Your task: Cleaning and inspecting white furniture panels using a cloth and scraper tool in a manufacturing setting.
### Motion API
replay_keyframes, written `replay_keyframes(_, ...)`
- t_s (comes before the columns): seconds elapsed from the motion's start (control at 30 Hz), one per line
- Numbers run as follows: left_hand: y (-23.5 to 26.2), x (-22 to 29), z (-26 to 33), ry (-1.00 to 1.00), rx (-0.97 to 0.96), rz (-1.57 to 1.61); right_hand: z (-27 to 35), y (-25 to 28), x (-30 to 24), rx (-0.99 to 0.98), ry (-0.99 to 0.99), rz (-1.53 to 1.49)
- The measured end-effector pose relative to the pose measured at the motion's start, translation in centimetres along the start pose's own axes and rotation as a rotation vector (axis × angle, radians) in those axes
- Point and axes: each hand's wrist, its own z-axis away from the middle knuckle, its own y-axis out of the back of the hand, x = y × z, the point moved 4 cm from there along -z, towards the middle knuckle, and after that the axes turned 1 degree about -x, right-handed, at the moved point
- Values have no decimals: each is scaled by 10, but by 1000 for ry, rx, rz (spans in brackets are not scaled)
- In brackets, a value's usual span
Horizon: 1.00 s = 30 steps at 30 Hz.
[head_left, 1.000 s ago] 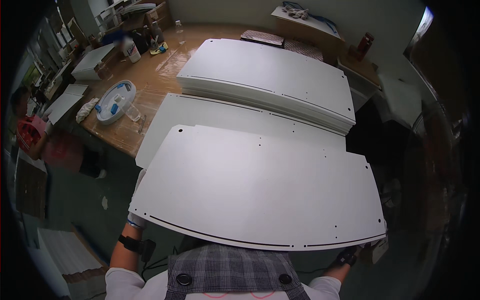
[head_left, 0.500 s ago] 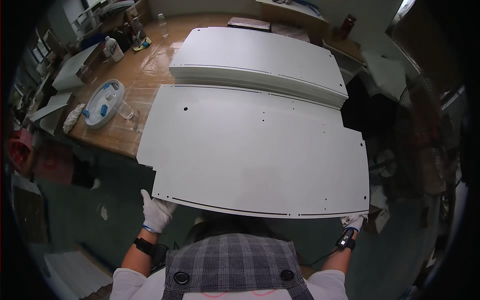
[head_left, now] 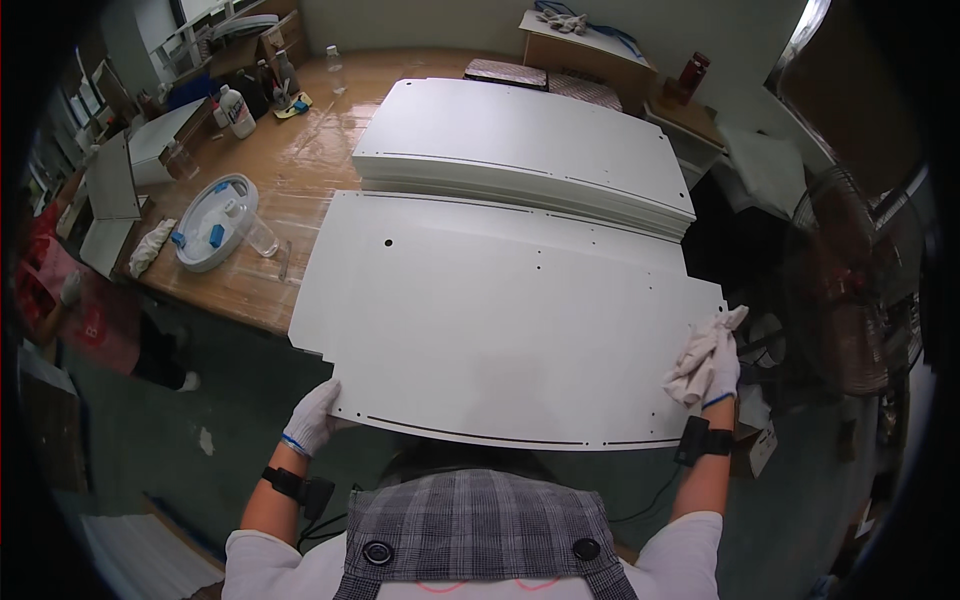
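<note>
A large white panel (head_left: 480, 330) with small holes and dark slots lies in front of me, its near edge close to my body. My left hand (head_left: 316, 415), in a white glove, grips the panel's near left corner, with the fingers hidden underneath. At the right end, my gloved right hand (head_left: 722, 372) holds a crumpled pale cloth (head_left: 697, 360) against the panel's top face. Just behind lies a stack of similar white panels (head_left: 530, 130).
On the brown table (head_left: 300, 150) at the left stand a round white tub lid (head_left: 185, 255) with blue pieces, a clear cup (head_left: 262, 238), a rag (head_left: 150, 248) and bottles (head_left: 237, 112). A fan (head_left: 850, 290) stands at right. Another person (head_left: 95, 310) is at far left.
My right hand has come up from beneath the near right corner onto the panel's top, bringing the cloth. My left hand has closed more firmly on the left corner.
</note>
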Motion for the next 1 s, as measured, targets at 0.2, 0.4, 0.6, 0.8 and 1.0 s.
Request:
replay_keyframes(0.2,-12,-3,4,-5,125,-119,-40,-246,34,174,333,1530)
replay_keyframes(0.4,2,-15,-3,-45,250,-149,61,-475,83,-648,782,1292)
replay_keyframes(0.6,1,-3,-1,-101,312,-414,130,-520,103,-1112,749,667)
replay_keyframes(0.8,5,-1,6,-132,382,-620,-18,-496,31,-155,524,1065)
replay_keyframes(1.0,-8,0,11,-39,354,-652,13,-629,107,-510,661,1578)
